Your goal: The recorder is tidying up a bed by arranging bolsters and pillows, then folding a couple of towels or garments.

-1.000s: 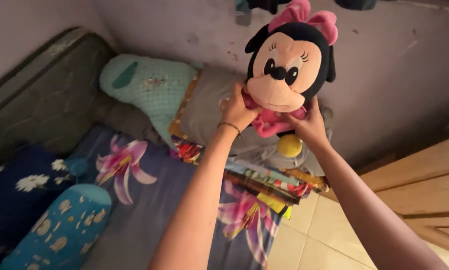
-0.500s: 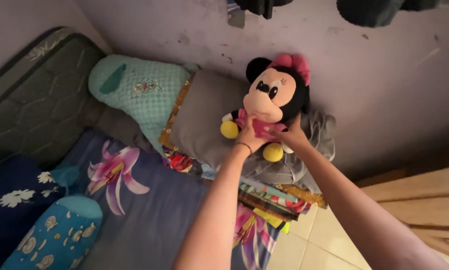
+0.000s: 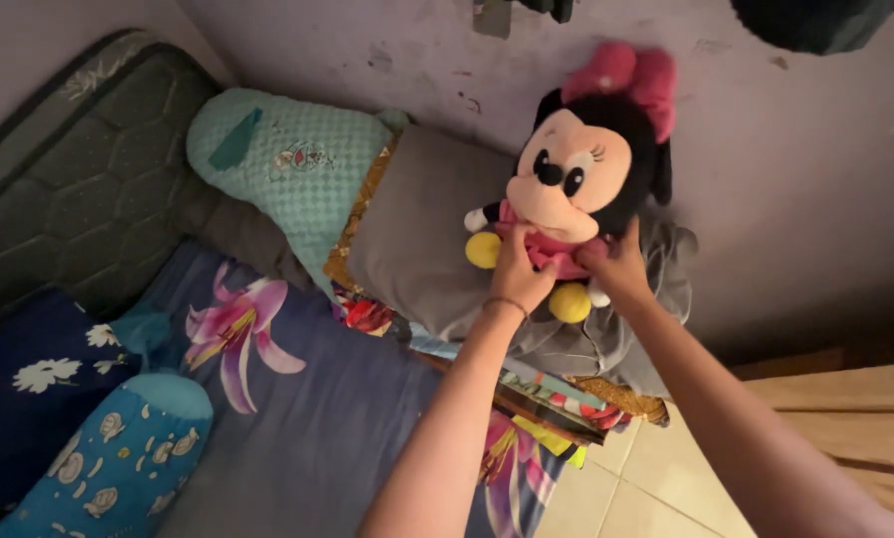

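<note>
Biggest thing here is the one bed (image 3: pixel 347 438), covered in a purple-blue sheet with big pink lily prints, soft and a bit wrinkled. It sits right up against a rough, scuffed plaster wall (image 3: pixel 795 149), and a dark green quilted mattress (image 3: pixel 68 189) with a hexagon stitch pattern leans on edge left of the bed. Pale floor tiles (image 3: pixel 646 478) show at the bed's right edge, with light wooden boards (image 3: pixel 855 408) further right.

Pillow count: I get four. One grey pillow (image 3: pixel 417 239) at the head of the bed, one mint-green textured one (image 3: pixel 287 169) just left of it, one navy one with white daisies (image 3: pixel 28 379) at the bed's lower left, and one blue bolster (image 3: pixel 118 458) with a small shell-like print next to that. A crumpled grey cloth (image 3: pixel 606 339) lies at the grey pillow's right end, over a stack of colourful patterned fabrics (image 3: pixel 546 399).

One plush mouse toy (image 3: pixel 576 189), upright on the grey pillow against the wall: fuzzy black head, cream face, pink bow, pink dress, yellow round feet.

Two hands, both on the toy. The left hand (image 3: pixel 519 274), with a thin bracelet (image 3: pixel 507 302) on its wrist, is closed around the toy's pink body from the left, and the right hand (image 3: pixel 616 269) clasps it from the right.
</note>
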